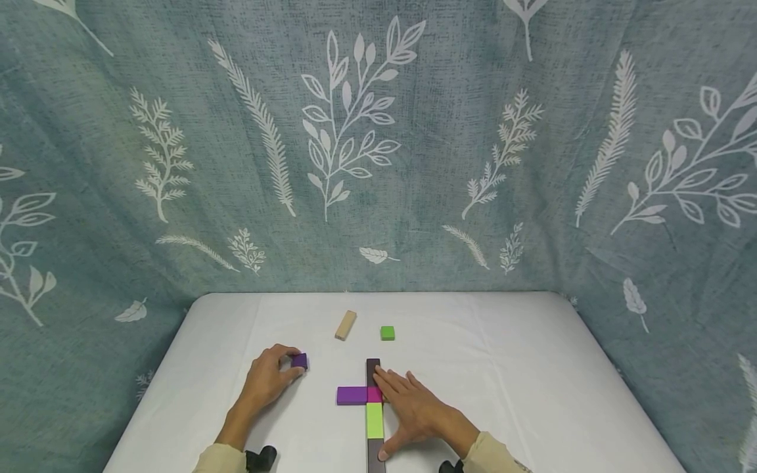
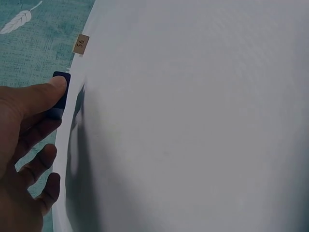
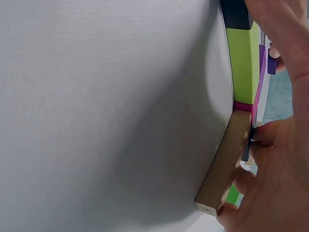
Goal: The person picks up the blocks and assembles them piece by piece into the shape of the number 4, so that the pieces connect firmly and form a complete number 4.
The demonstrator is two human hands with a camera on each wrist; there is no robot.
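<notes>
My left hand (image 1: 267,380) pinches a small dark purple block (image 1: 299,360) between thumb and fingers, at the left of the table. My right hand (image 1: 418,412) lies over a cross-like row of blocks, its fingers spread. Its fingertips touch the upper black block (image 1: 372,370), and the thumb touches the lower dark block (image 1: 374,454). Between these sit a magenta block (image 1: 374,395) and a lime block (image 1: 374,420). A purple block (image 1: 351,395) extends left from the magenta one. The right wrist view shows a wooden block (image 3: 224,164) on the other side, mostly hidden from the head view.
A beige wooden block (image 1: 345,325) and a small green block (image 1: 387,333) lie farther back on the white table (image 1: 503,355). A blue-green curtain (image 1: 426,217) with white leaf prints hangs behind and around the table.
</notes>
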